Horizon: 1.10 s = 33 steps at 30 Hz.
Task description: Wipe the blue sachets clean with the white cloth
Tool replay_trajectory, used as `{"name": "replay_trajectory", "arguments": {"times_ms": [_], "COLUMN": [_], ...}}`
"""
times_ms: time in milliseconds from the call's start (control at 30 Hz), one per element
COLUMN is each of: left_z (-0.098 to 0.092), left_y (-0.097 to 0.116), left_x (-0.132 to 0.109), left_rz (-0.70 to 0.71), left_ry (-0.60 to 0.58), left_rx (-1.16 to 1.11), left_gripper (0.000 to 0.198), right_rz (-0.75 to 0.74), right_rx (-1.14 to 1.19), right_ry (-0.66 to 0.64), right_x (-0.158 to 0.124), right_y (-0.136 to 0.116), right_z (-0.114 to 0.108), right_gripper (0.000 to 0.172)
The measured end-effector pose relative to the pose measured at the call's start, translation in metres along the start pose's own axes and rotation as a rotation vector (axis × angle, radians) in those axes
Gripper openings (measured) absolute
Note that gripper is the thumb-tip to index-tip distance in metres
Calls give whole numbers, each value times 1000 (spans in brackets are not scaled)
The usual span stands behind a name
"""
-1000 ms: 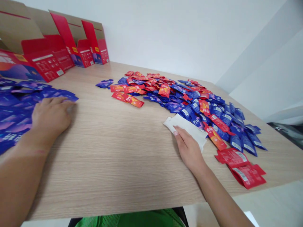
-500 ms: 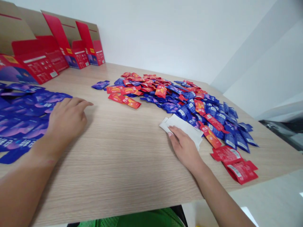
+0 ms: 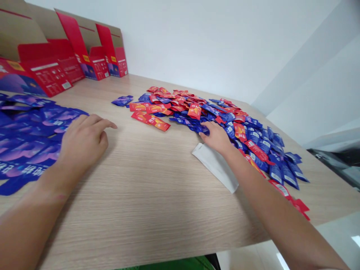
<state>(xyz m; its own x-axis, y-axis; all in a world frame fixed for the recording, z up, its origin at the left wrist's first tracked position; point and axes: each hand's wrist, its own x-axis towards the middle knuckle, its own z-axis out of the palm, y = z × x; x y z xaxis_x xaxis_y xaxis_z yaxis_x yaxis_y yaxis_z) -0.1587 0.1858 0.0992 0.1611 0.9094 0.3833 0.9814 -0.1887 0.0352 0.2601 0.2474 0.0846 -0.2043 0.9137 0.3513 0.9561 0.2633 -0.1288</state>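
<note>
My left hand (image 3: 84, 138) rests at the right edge of a spread of blue sachets (image 3: 30, 150), fingers stretched out and holding nothing. At the near edge of a mixed heap of red and blue sachets (image 3: 194, 112), my right hand (image 3: 216, 135) has thumb and fingers closed around a blue sachet (image 3: 203, 129). The sachet is partly covered by the fingers. Below that hand lies a folded white sheet (image 3: 215, 165), paper or cloth, partly under the right forearm.
Several open red cardboard boxes (image 3: 53, 71) stand along the wall at the back left. Joined red-orange sachets (image 3: 150, 120) and a blue sachet (image 3: 122, 100) lie left of the heap. Red sachets (image 3: 299, 206) lie near the table's right front edge.
My right hand has left the white sheet and moved up to the heap, closing on a blue sachet. The sheet now shows as a narrower strip. My left hand has barely moved.
</note>
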Motion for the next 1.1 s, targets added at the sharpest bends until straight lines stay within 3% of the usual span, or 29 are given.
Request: {"name": "replay_trajectory", "arguments": {"times_ms": [167, 400, 633, 733, 833, 933, 1000, 1100], "left_z": [3, -1, -9, -11, -7, -2, -2, -5], "left_y": [-2, 2, 13, 32, 67, 109, 132, 150], "left_x": [2, 2, 4, 0, -15, -38, -51, -61], "left_rz": [-9, 5, -19, -26, 9, 44, 73, 42], "left_ry": [-14, -24, -41, -104, -228, -310, -391, -406], "left_rx": [-60, -137, -324, -517, -733, -877, -1030, -1027], "left_gripper": [55, 54, 42, 39, 48, 64, 54, 31], "right_rz": [-41, -39, -52, -28, 14, 60, 101, 181], "right_rx": [-85, -100, 57, 167, 600, 1006, 1164, 1324], "right_ry": [-60, -60, 72, 142, 129, -81, -201, -284], "right_x": [5, 5, -5, -19, -45, -75, -90, -103], "right_y": [-5, -5, -5, -17, -45, -84, -106, -121], "right_z": [4, -3, -42, -63, -73, -67, -59, -48], "right_gripper": [50, 32, 33, 32, 30, 29, 31, 31]}}
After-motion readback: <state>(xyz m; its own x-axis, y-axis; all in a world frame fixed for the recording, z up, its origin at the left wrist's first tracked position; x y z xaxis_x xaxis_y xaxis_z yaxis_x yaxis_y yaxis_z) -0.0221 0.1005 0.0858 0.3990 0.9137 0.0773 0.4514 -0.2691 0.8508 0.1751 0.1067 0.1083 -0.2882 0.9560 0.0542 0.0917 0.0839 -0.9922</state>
